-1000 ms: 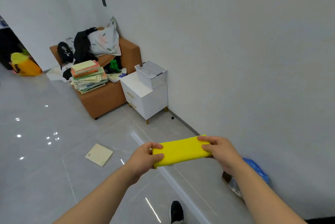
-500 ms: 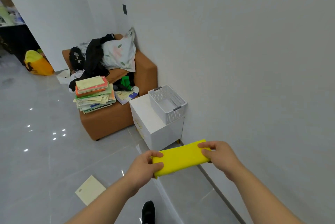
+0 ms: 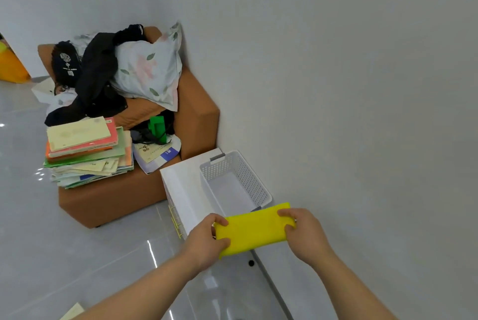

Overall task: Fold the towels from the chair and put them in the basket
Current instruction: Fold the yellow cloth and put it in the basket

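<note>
Closer now than a second ago, the white basket and cabinet have swung from mid-room to just beyond my hands, while the grip on the towel looks unchanged. I hold the folded yellow cloth towel (image 3: 254, 229) flat in the air by its two short ends: my left hand (image 3: 207, 239) pinches the left end with the thumb on top, and my right hand (image 3: 302, 234) grips the right end the same way. Its long axis runs side to side between the hands, rising a little toward the right. Straight ahead and slightly left lies the white perforated plastic basket (image 3: 248, 177), whose near rim is partly covered in view by the towel's far edge. The basket's long axis runs away from me, so the towel lies crosswise to it; I judge it needs a turn, or a carry forward, before it drops in. My right hand is nearer the basket's near end. Its floor shows bare, with no towel inside that I can see. It stands on a white bedside cabinet (image 3: 186, 180) against the wall, beside a brown upholstered armchair (image 3: 199, 118) piled with a stack of books (image 3: 85, 149), a floral pillow (image 3: 147, 71) and black clothing (image 3: 95, 79).
</note>
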